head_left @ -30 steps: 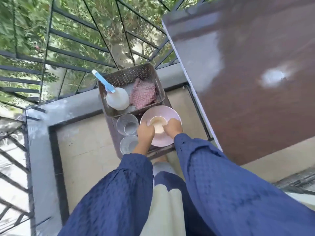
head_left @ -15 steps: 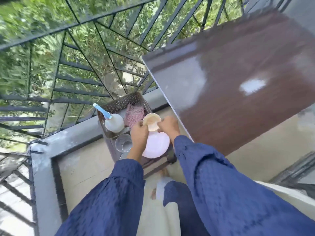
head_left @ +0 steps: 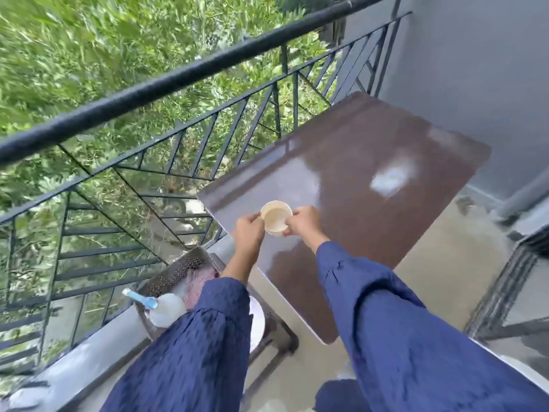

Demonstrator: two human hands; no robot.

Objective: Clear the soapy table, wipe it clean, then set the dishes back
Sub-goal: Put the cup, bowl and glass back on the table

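A small cream bowl hangs above the near left part of the glossy brown table. My left hand grips its left rim and my right hand pinches its right rim. The tabletop shines wet, with a white soapy patch near its far right. Down at the lower left, a perforated grey basket sits on a stand; in it is a white spray bottle with a blue nozzle. A pink plate peeks out from behind my left sleeve.
A black metal railing with slanted bars runs along the left, with green foliage beyond it. A grey wall rises behind the table. A concrete ledge borders the beige balcony floor.
Both hands lifted the cream bowl off the pink plate on the stand and carried it up and right over the table. The view swung towards the table.
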